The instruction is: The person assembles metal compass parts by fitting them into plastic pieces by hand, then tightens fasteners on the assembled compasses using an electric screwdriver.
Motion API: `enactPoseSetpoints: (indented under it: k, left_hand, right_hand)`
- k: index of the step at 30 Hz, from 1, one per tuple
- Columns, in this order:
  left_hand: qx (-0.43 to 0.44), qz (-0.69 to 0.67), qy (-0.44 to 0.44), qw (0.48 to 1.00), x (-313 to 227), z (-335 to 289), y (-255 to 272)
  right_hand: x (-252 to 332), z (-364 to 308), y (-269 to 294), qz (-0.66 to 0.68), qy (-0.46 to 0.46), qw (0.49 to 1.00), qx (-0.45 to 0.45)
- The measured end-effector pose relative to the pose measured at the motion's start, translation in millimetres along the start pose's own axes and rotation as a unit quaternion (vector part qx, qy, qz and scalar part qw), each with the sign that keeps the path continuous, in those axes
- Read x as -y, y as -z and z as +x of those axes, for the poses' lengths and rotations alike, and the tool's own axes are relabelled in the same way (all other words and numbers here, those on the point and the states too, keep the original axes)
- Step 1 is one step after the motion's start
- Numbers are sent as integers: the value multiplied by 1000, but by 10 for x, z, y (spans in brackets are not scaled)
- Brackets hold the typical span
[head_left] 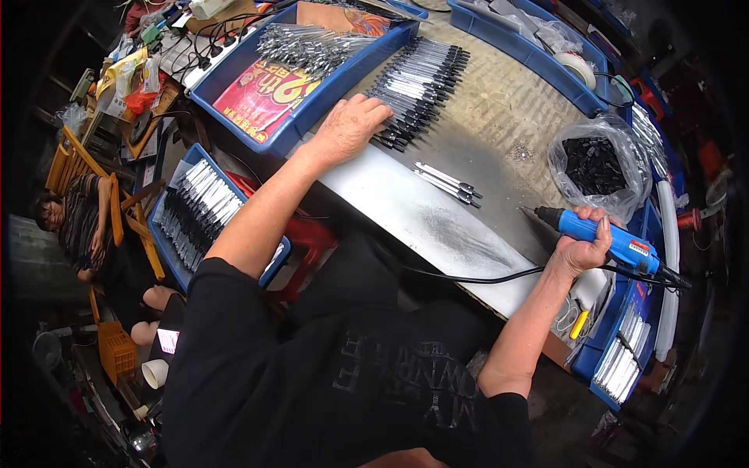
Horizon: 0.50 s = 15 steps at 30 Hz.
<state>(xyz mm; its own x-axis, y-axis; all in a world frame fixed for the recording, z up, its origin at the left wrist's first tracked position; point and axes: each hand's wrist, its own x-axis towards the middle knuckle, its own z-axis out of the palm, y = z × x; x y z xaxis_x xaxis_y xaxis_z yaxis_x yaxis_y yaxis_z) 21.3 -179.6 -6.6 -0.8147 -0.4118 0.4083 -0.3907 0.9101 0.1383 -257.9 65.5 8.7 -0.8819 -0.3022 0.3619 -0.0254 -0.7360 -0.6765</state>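
My left hand (351, 129) is at the left end of a long row of black-and-clear pens (421, 86) laid side by side on the table. Its fingers are curled together against the pens, and whatever they hold is hidden beneath them. In my right hand (589, 246) is a blue electric screwdriver (581, 227) with a black nose, its thin tip directed left over the table. A black cord (484, 279) crosses in front of my body. Between my hands a few separate pens (449, 183) lie on the grey-smudged white board (374, 183).
A blue tray (273, 144) of pen parts stands at the far left; another blue tray (187, 269) of pens sits lower left. To the right are a clear bag (558, 160) of black parts and a blue bin (585, 363) with white pens. Someone sits at far left (94, 222).
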Motion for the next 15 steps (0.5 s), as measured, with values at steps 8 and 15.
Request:
enactPoseSetpoints:
  k: [8,15]
  left_hand:
    - [27,-4,-16,1000,70,69,-42]
    - [39,-8,-37,999,99,102,-32]
  right_hand:
    - [5,8,20,-2,2,1000,-8]
    - [3,6,6,2,3,1000,-6]
